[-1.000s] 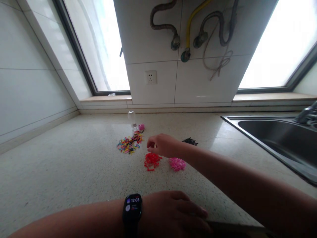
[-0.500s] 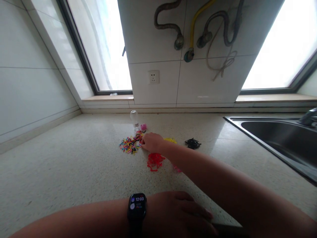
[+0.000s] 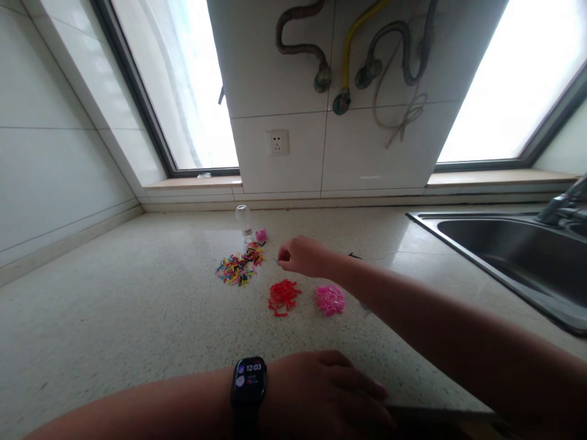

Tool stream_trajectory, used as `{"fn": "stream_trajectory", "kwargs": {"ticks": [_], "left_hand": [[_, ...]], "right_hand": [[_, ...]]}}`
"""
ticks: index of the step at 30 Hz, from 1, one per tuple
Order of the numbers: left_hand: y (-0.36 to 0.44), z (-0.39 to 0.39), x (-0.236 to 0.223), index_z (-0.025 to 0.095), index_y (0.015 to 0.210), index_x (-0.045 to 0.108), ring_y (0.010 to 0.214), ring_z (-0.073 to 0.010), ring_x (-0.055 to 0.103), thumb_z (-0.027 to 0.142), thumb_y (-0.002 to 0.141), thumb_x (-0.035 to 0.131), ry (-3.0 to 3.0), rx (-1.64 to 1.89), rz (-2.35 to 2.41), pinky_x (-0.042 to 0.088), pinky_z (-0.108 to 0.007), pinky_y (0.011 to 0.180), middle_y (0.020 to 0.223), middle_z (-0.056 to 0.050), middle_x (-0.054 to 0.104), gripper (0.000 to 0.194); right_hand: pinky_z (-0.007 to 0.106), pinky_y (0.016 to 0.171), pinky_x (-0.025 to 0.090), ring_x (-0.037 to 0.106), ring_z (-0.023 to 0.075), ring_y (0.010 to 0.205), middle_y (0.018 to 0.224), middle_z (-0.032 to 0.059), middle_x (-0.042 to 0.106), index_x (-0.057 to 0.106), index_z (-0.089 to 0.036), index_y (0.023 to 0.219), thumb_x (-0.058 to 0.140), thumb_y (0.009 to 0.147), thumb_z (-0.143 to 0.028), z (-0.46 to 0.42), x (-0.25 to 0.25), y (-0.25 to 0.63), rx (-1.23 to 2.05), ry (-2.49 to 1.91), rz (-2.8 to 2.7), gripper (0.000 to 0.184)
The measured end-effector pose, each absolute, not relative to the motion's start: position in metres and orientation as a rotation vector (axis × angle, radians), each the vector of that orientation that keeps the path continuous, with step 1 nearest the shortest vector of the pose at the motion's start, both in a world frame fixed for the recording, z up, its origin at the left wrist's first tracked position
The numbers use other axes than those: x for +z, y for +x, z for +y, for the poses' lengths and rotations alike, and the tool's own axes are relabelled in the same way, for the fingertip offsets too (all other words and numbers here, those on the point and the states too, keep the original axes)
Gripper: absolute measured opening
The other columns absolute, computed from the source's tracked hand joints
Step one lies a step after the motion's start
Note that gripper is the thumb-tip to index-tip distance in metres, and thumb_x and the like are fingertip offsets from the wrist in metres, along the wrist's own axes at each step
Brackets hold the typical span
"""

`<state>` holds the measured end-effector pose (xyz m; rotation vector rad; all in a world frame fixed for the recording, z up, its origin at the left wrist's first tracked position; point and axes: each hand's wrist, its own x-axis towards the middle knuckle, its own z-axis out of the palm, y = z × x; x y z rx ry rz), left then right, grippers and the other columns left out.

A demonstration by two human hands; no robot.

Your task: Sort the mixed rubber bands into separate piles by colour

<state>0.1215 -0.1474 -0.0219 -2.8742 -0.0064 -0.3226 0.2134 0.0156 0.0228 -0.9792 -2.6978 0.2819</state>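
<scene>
My right hand [image 3: 302, 255] is closed in a pinch above the counter, to the right of a mixed-colour pile of small rubber bands [image 3: 238, 267]. A tiny bluish end, seemingly of a rubber band, shows at its fingertips. Nearer to me lie a pile of red rubber bands [image 3: 283, 297] and a pile of pink rubber bands [image 3: 330, 300]. Some black rubber bands [image 3: 354, 255] peek out behind my right forearm, which hides most of them. My left hand [image 3: 328, 388], with a watch [image 3: 249, 380] on its wrist, lies flat along the counter's front edge, fingers extended.
Behind the mixed pile stand a clear bottle [image 3: 243, 221] and a small pink object [image 3: 261, 234]. A steel sink [image 3: 495, 269] with a tap [image 3: 564, 205] is set into the counter on the right. Hoses [image 3: 346, 55] hang on the back wall.
My right hand has drawn back rightward from the mixed pile, uncovering the pink bands and now covering the yellow ones. The left hand rests as before. The view has shifted slightly.
</scene>
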Motion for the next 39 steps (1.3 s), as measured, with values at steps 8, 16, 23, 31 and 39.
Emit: {"fn": "stream_trajectory", "kwargs": {"ticks": [8, 16, 23, 31, 39], "left_hand": [[0.124, -0.145, -0.031, 0.032, 0.11, 0.073, 0.144, -0.0179, 0.035, 0.033, 0.103, 0.039, -2.936, -0.33, 0.012, 0.04, -0.031, 0.11, 0.145, 0.008, 0.053, 0.035], [0.128, -0.144, -0.037, 0.032, 0.104, 0.074, 0.141, -0.0163, 0.038, 0.032, 0.104, 0.042, -2.968, -0.371, -0.01, 0.04, -0.031, 0.11, 0.143, 0.01, 0.055, 0.031], [0.13, -0.147, -0.035, 0.031, 0.099, 0.074, 0.137, -0.0153, 0.042, 0.031, 0.103, 0.046, -2.992, -0.434, -0.057, 0.04, -0.031, 0.109, 0.138, 0.011, 0.059, 0.028], [0.131, -0.152, -0.033, 0.031, 0.096, 0.073, 0.136, -0.0139, 0.043, 0.029, 0.103, 0.048, -2.982, -0.44, -0.094, 0.038, -0.029, 0.108, 0.136, 0.013, 0.06, 0.027], [0.132, -0.151, -0.028, 0.029, 0.093, 0.073, 0.133, -0.0147, 0.046, 0.028, 0.102, 0.05, -3.025, -0.433, -0.098, 0.037, -0.029, 0.107, 0.135, 0.012, 0.062, 0.025]], "right_hand": [[0.023, 0.059, 0.044, 0.06, 0.0121, 0.065, 0.077, 0.0043, 0.072, 0.072, -0.014, 0.089, 0.068, 0.082, -0.04, 0.008, 0.029, 0.35, 1.069, -1.012, -2.414, 0.027], [0.028, 0.067, 0.047, 0.062, 0.0148, 0.071, 0.077, 0.0042, 0.071, 0.072, -0.016, 0.085, 0.069, 0.079, -0.047, -0.005, 0.023, 0.421, 1.127, -1.183, -2.39, 0.032], [0.028, 0.068, 0.045, 0.061, 0.0146, 0.071, 0.078, 0.0037, 0.072, 0.072, -0.016, 0.086, 0.068, 0.081, -0.046, 0.002, 0.024, 0.43, 1.192, -1.159, -2.448, 0.031], [0.027, 0.064, 0.042, 0.059, 0.0136, 0.068, 0.077, 0.0035, 0.072, 0.072, -0.016, 0.086, 0.072, 0.079, -0.046, 0.009, 0.019, 0.442, 1.174, -1.168, -2.393, 0.031], [0.026, 0.06, 0.04, 0.055, 0.0116, 0.064, 0.073, 0.0006, 0.067, 0.07, -0.016, 0.083, 0.074, 0.077, -0.041, 0.004, 0.025, 0.439, 1.213, -1.143, -2.354, 0.026]]}}
